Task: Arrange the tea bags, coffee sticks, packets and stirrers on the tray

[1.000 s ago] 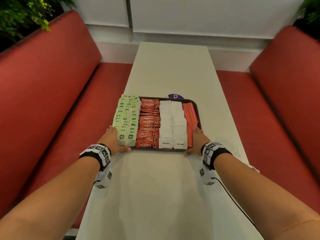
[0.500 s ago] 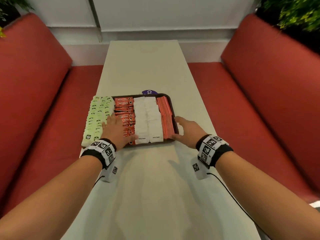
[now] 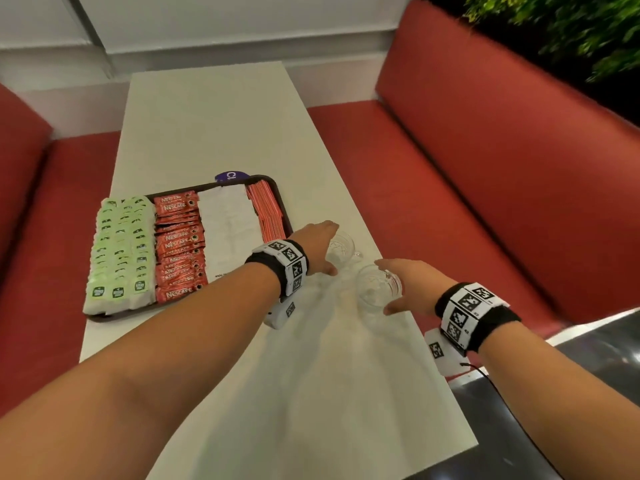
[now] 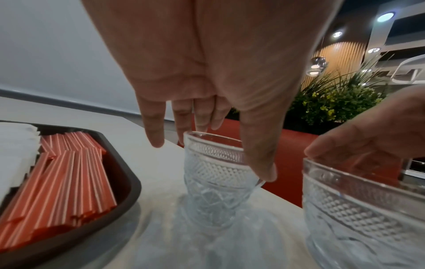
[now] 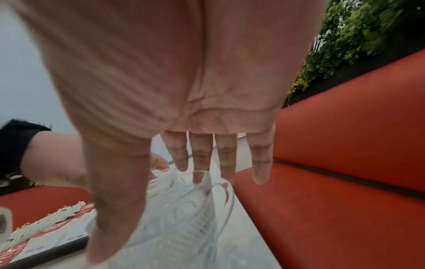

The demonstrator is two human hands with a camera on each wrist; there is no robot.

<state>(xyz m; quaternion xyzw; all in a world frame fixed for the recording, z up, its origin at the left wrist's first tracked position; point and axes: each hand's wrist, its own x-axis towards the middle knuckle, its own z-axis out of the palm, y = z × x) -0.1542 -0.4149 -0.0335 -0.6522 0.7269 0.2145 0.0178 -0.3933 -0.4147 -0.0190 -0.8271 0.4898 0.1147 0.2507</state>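
The dark tray [image 3: 104,317] sits left on the white table. It holds rows of green tea bags [image 3: 121,251], red coffee sticks [image 3: 178,244], white packets [image 3: 228,230] and red stirrers [image 3: 268,213]. Two patterned glass cups stand right of the tray. My left hand [image 3: 331,248] holds the far glass [image 4: 214,182], thumb on its near side and fingers behind the rim. Over the near glass [image 3: 375,289] is my right hand [image 3: 384,286], fingers straight across the rim and thumb down the near side, blurred in the right wrist view.
Red benches [image 3: 485,174] run along both sides of the table. The glasses stand close to the table's right edge [image 3: 408,306]. A purple round sticker [image 3: 231,175] shows behind the tray. A dark shiny surface [image 3: 588,375] lies at the lower right.
Both hands have left the tray's front corners and moved right to the two glasses. The view has swung right, so the tray now lies on the left.
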